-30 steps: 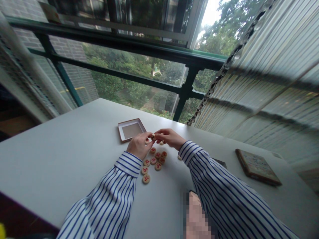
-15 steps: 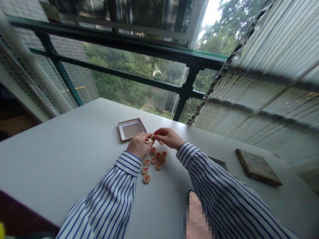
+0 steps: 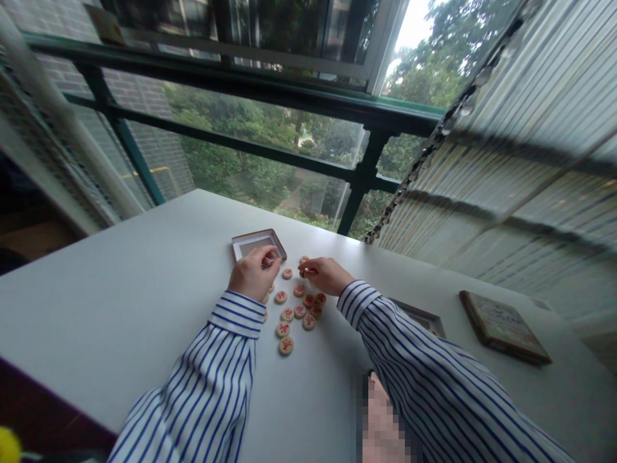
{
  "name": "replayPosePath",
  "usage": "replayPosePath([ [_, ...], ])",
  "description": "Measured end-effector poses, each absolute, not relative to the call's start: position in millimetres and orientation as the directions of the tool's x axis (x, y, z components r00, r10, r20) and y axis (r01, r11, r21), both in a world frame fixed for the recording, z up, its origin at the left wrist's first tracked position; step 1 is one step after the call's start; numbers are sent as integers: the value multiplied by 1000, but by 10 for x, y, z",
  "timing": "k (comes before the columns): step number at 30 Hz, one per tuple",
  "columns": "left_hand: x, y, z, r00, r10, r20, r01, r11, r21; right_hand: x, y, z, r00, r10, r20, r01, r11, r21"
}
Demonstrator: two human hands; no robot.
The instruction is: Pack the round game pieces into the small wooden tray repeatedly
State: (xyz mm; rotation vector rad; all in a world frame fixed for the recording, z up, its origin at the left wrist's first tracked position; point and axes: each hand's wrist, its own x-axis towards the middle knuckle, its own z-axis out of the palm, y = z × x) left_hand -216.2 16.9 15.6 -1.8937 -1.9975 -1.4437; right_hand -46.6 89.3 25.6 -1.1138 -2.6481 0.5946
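My left hand [image 3: 254, 273] is over the near right corner of a shallow open box [image 3: 234, 249], fingers curled and thumb close to the fingertips. Something small and pale shows between them, too hidden to name. A round Chinese chess piece [image 3: 303, 274] with a dark mark is pinched in the fingertips of my right hand [image 3: 326, 276]. Between and below the hands lie several wooden Chinese chess pieces with red characters, among them a piece [image 3: 286, 346] closest to me and a piece [image 3: 287, 274] between the hands. My left hand partly covers a few others.
A white table [image 3: 159, 302] bears everything. Beyond my right forearm lies a shallow tray [image 3: 427, 316], partly covered by the sleeve. Farther right is a flat brown box [image 3: 504, 326]. A green railing [image 3: 270, 154] and window stand behind the table, with a ribbed panel [image 3: 540, 161] at the right.
My hands, together before, have moved apart. The left went left toward the open box; the right shifted slightly right with the dark-marked piece. More pieces on the table now show.
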Motion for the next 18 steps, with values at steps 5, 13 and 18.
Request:
replayPosePath([
  [5, -2157, 154, 175, -285, 760, 584, 793, -156, 590, -479, 858, 288, -693, 720, -16, 686, 653, -323],
  [13, -2162, 147, 180, -304, 755, 581, 786, -146, 601, -494, 821, 372, -710, 701, -71, 704, 700, -122],
  [18, -2162, 141, 181, -307, 761, 571, 781, -141, 608, -498, 805, 408, -705, 703, -87, 708, 706, -29],
])
